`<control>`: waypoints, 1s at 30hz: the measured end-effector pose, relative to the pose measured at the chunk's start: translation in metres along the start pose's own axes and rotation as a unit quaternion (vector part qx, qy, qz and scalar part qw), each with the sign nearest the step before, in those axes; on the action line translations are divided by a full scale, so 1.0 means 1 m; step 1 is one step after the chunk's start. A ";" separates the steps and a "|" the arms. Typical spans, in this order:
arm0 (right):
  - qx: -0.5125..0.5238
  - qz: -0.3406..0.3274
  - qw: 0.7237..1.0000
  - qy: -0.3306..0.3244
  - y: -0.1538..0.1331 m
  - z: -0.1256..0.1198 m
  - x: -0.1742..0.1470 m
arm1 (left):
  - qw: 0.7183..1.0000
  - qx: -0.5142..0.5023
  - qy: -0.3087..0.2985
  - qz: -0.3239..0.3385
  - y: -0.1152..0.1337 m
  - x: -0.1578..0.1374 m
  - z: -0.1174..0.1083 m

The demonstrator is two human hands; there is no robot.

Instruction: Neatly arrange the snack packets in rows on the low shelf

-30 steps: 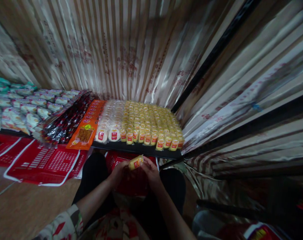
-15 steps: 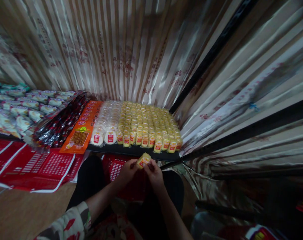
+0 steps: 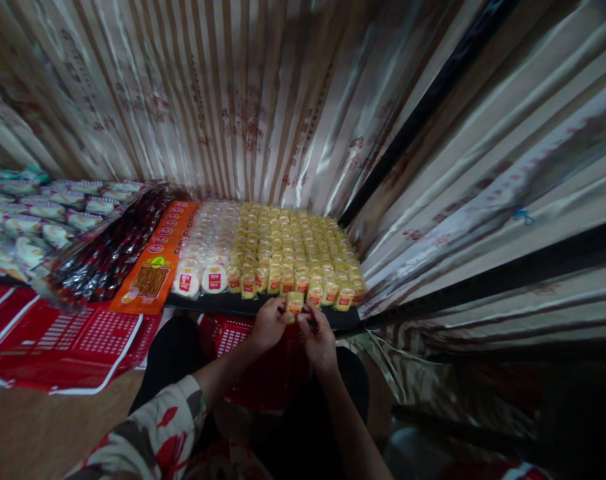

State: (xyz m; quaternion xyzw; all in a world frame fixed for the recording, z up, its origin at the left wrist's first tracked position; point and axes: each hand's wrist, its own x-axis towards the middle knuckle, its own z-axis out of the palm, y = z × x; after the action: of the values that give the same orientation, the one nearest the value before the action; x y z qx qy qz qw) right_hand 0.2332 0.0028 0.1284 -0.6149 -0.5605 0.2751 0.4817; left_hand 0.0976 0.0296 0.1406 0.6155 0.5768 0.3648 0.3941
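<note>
A small yellow wrapped cake with a red and white label stands upright at the shelf's front edge, just before the front row of similar wrapped cakes. My left hand pinches it by its left side, fingers closed. At its lower right corner is my right hand, thumb and fingertips closed in against the packet. Flat white round packets lie left of the yellow rows, all on a black shelf.
Further left lie an orange snack bag, dark glossy packets and white packets. Red baskets sit below the shelf. A striped curtain hangs behind, with a black pole slanting down at right.
Both hands have moved forward and slightly right, bringing the cake from above my lap to the shelf's front row. The cake has turned from tilted to upright.
</note>
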 end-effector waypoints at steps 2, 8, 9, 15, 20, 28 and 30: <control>-0.033 -0.026 0.998 0.047 0.005 -0.001 0.000 | 1.000 0.005 0.021 -0.016 0.000 0.005 0.007; -0.108 -0.081 0.985 0.105 0.015 -0.009 0.009 | 0.997 0.033 0.062 -0.022 0.007 0.016 0.022; -0.108 -0.086 0.985 0.104 0.015 -0.009 0.011 | 0.997 0.037 0.064 -0.018 0.008 0.018 0.024; -0.096 -0.101 0.985 0.099 0.016 -0.010 0.018 | 0.997 0.048 0.061 -0.001 0.010 0.020 0.027; -0.076 -0.106 0.987 0.096 0.018 -0.007 0.016 | 0.996 0.058 0.074 0.008 0.011 0.020 0.027; -0.044 -0.104 0.988 0.103 0.020 -0.006 0.016 | 0.995 0.036 0.088 0.029 0.011 0.023 0.028; -0.039 -0.108 0.988 0.104 0.021 -0.006 0.016 | 0.995 0.022 0.090 0.030 0.007 0.025 0.030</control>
State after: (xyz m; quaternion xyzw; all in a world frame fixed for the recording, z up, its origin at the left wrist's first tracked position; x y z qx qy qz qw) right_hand 0.2507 0.0184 0.1144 -0.5945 -0.5809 0.1340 0.5397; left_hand 0.1294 0.0520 0.1344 0.6053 0.5994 0.4177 0.3160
